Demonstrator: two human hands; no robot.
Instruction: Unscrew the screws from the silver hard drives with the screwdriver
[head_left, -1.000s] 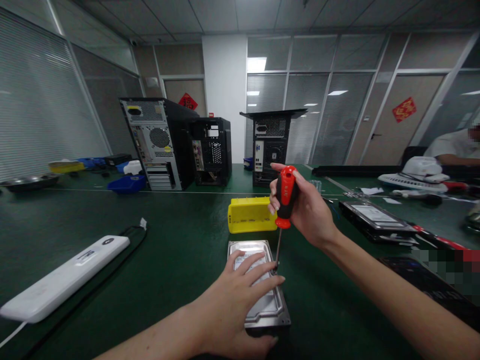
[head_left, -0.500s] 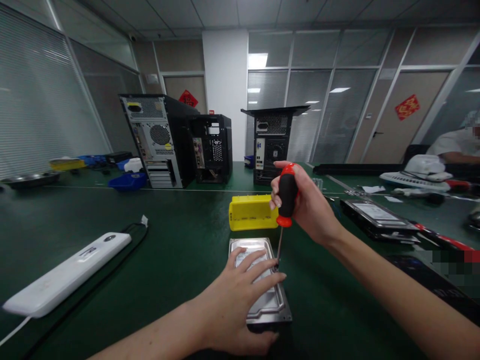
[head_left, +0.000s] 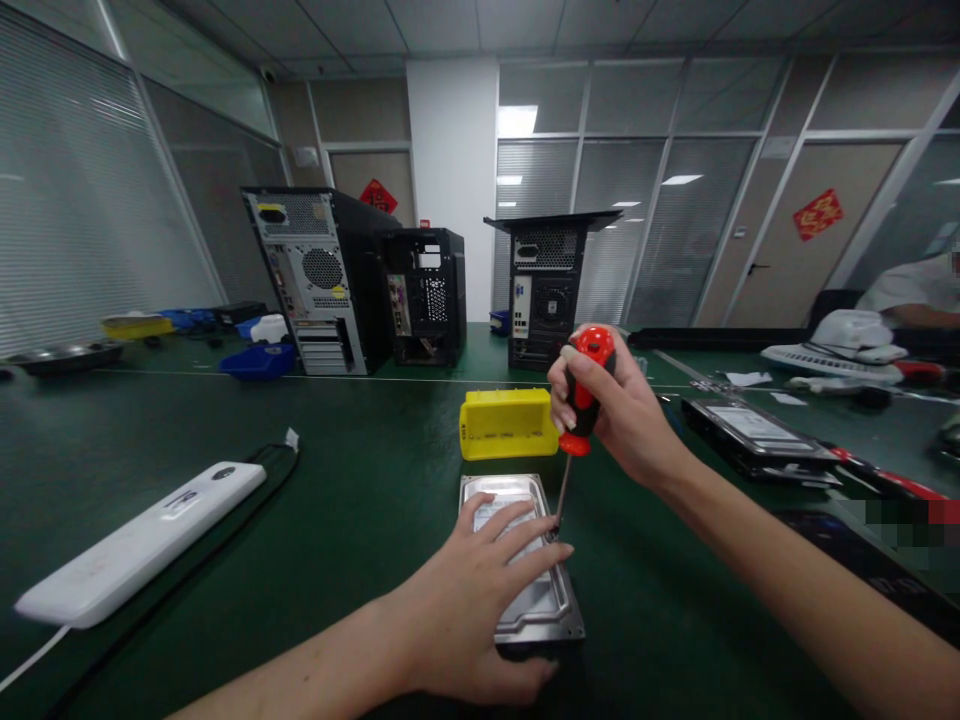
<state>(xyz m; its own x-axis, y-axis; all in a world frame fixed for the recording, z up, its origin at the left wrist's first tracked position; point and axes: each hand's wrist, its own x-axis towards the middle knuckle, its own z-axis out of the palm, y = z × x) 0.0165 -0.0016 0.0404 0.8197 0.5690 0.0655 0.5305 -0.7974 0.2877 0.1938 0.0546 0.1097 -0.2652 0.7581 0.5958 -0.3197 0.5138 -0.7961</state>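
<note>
A silver hard drive (head_left: 534, 610) lies flat on the green table in front of me. My left hand (head_left: 480, 590) rests across its top, fingers spread and stretched over it, thumb by the near edge. In my right hand (head_left: 626, 410) is a screwdriver (head_left: 581, 400) with a red and black handle, fingers wrapped round the grip. It stands tilted, its shaft reaching down to the drive's right edge beside my left fingertips. What the tip meets there is too small to make out. Just beyond the drive sits a yellow bin (head_left: 506, 425).
Three computer cases (head_left: 360, 280) stand at the back. At left lies a white power strip (head_left: 150, 540) with a black cable. More hard drives (head_left: 754, 430), a dark phone-like device (head_left: 862, 570) and a white cap (head_left: 855, 335) lie at right. A person sits far right.
My right hand has turned round the screwdriver handle and shifted slightly right, with the thumb now across its front. The left hand and hard drive have stayed in place.
</note>
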